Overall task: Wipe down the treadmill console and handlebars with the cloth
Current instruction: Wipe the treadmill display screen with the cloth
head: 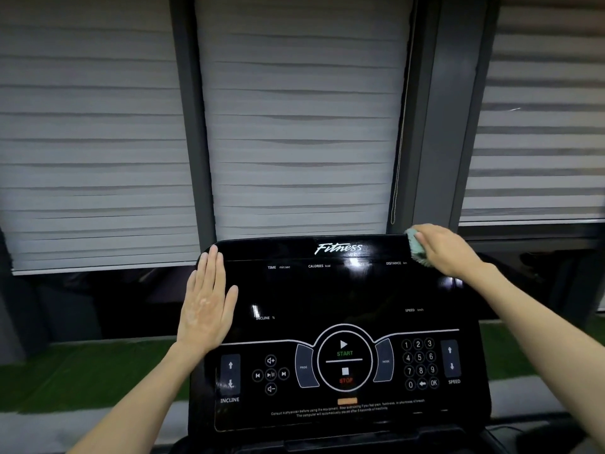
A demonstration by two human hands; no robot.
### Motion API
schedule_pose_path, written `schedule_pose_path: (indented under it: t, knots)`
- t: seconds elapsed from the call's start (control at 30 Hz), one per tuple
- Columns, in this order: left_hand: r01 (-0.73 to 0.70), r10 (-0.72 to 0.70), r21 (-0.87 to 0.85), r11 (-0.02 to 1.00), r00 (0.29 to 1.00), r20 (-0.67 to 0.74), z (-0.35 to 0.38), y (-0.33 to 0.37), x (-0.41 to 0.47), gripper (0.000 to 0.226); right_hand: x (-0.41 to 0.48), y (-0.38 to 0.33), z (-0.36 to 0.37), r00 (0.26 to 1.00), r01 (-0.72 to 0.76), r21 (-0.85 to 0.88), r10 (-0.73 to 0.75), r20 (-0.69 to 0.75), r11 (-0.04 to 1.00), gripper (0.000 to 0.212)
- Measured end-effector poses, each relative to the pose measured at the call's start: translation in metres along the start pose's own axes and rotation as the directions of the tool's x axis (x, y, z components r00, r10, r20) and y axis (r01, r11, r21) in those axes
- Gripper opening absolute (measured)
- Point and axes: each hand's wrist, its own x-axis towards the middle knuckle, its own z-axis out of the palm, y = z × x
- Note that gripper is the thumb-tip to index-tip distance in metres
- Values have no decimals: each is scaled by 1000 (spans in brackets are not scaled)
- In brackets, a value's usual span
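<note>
Wiping top-right corner of treadmill console, right hand grip curled round green cloth; left hand flat, empty; handlebars likely pending.

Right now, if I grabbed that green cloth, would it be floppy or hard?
Probably floppy: the green cloth looks bunched under the right hand. Likely light too, since fingers alone hold it. It may slide easily on the glossy console.

Head camera, close, facing forward-down over console.
</note>
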Motion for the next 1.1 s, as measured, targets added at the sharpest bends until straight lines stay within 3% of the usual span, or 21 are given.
schedule_pose_path:
  t: [0.13,0.4,0.63,0.87,1.0,1.1]
  knots:
    - [-2,2,12,1000,1000,-2,0,0,-1,67,4,-13,8,997,30,-58,-34,-63,998,31]
    - [3,-3,-6,1000,1000,18,-1,0,0,68,19,-91,29,963,253,-53,-257,-81,966,47]
    - [16,-14,-40,999,999,34,-4,2,0,68,13,-62,19,972,229,10,-228,-62,973,27]
    - [13,-11,-21,1000,997,71,-7,3,0,70,3,1,8,996,45,-20,-46,-72,999,34]
    - [29,-26,-34,999,996,88,-9,7,1,73,4,-25,18,983,94,2,-93,-155,996,30]
    - [42,-39,-35,998,994,100,-11,10,2,74,10,-60,28,973,188,14,-185,-140,982,28]
